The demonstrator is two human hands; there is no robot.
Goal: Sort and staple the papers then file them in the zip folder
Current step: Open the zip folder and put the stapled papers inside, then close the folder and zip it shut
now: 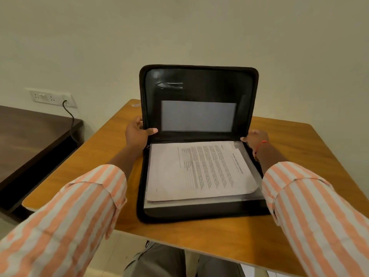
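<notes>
Currently zip folder (199, 213) open on surface (179, 232), lid (199, 80) upright, papers (199, 168) in lower half. Grip of left hand (137, 131) pinches lid's left edge; right hand (256, 139) pinches right edge.

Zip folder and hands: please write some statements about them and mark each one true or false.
1. The zip folder lies open on the wooden table, with its lid raised. True.
2. The papers lie on the table beside the folder. False: they lie inside its lower half.
3. The left hand grips the lid's left edge. True.
4. The right hand holds a stapler. False: it holds the lid's right edge.
</notes>
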